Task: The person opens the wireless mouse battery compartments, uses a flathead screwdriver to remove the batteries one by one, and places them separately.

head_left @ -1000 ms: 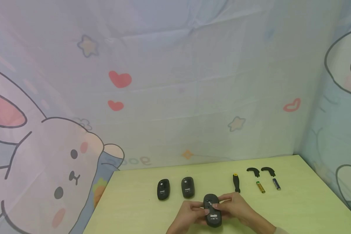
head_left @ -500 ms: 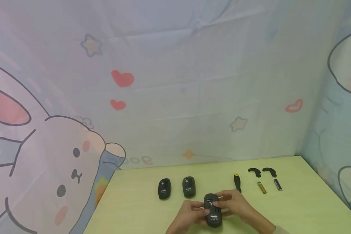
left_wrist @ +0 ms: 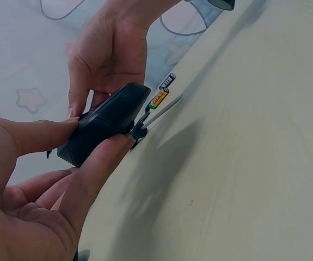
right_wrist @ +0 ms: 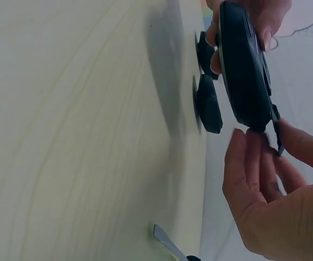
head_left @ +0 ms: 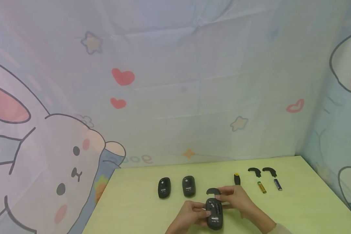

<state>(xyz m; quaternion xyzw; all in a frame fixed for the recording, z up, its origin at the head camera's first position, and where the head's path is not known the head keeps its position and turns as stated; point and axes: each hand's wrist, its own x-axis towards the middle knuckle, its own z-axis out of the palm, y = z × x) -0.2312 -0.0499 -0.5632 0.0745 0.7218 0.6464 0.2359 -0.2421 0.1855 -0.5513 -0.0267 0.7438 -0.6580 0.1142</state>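
My left hand [head_left: 190, 214] grips a black computer mouse [head_left: 214, 216] by its sides, held above the table with its underside facing up. The thumb lies on the underside, fingers beneath. At the mouse's far end my right hand [head_left: 238, 200] pinches a thin dark battery cover [head_left: 213, 191] between thumb and fingers. The cover sticks out past the mouse, and a slot with a pale patch shows beside it. In the right wrist view the cover [right_wrist: 278, 133] hangs off the end of the mouse [right_wrist: 243, 65], next to the right thumb.
Two more black mice, one at the left [head_left: 164, 188] and one beside it [head_left: 188, 186], lie underside up. A screwdriver [head_left: 237, 178] is partly hidden behind the right hand. Two curved black covers [head_left: 269, 171], a yellow-green battery [head_left: 261, 187] and a dark battery [head_left: 277, 184] lie at the right.
The battery cover has slid away from the mouse's far end, carried by my right hand. The mouse has come slightly nearer, and its slot now shows.
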